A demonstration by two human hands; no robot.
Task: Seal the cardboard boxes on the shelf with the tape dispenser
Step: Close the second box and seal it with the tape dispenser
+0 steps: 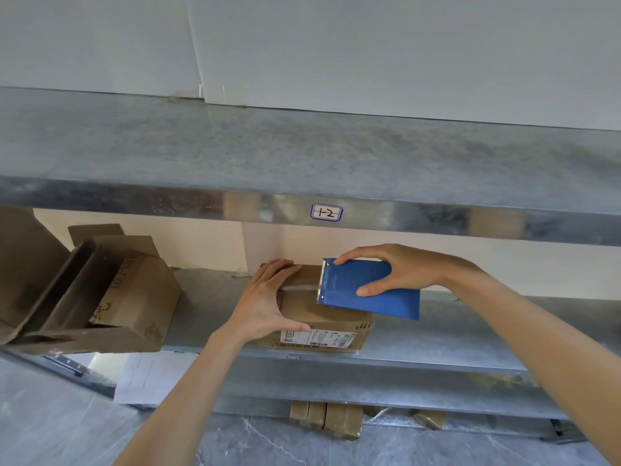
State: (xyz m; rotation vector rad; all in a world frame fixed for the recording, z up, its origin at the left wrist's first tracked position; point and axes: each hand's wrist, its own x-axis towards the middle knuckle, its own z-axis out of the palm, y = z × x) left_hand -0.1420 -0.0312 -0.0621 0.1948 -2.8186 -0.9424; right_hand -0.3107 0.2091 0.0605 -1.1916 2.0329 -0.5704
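A small closed box (322,317) sat on the lower metal shelf (437,334), close to its front edge, with a printed label (319,338) on the side facing the camera. The left hand (268,297) gripped the box at its left end: the fingers lay spread over the top and bent down over the far edge, while the thumb ran along the near side just above the label. The right hand (400,270) held a blue dispenser (386,304), fingers over its far edge and thumb pressed on the blue face, so the tool was clasped between them. The dispenser lay tilted over the right part of the box top, its toothed metal edge pointing left toward the left hand. A pale strip of tape (299,288) showed on the box top between the left fingers and that toothed edge. Whether the teeth touched the cardboard could not be told. To the left on the same shelf stood a bigger box (134,297), open, its flaps raised. The upper shelf (302,153) crossed the view above, with a small tag (326,212) stuck on its front lip. Under the lower shelf, more flat brown packs (326,418) rested on the grey floor (67,432), and a white sheet (148,375) lay below the open box.
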